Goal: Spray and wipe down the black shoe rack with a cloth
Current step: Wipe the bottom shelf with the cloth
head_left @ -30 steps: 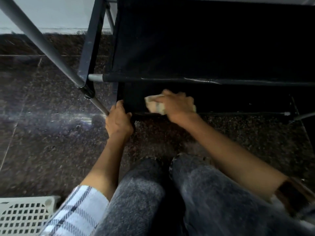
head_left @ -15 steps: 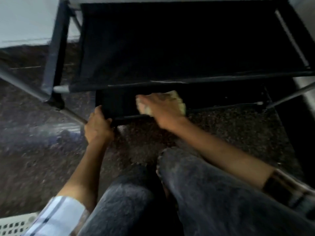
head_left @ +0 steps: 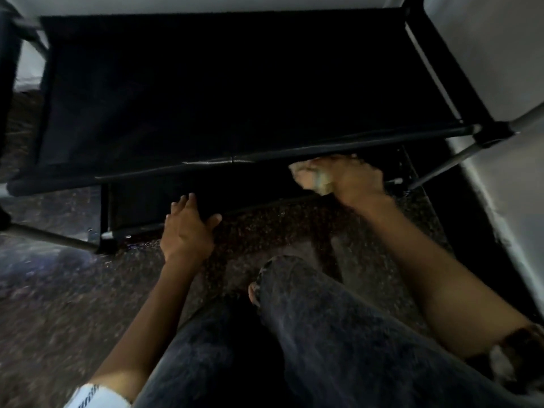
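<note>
While your right hand (head_left: pixel 350 179) clamps cloth (head_left: pixel 319 180) on bottom shelf (head_left: pixel 164 201) of black shoe rack (head_left: pixel 206 92), right end, shelf's long axis runs leftward. Left hand (head_left: pixel 188 228), fingers relaxed, rests on front rail, nearer unwiped left stretch.

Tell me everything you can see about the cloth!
The cloth is small, pale yellowish and crumpled, and looks soft. Most of it is hidden under the right hand, which grips it; only a blurred bunch shows by the fingers. It sits on the lowest shelf of the black rack, near the right end, just under the front bar of the shelf above.
</note>
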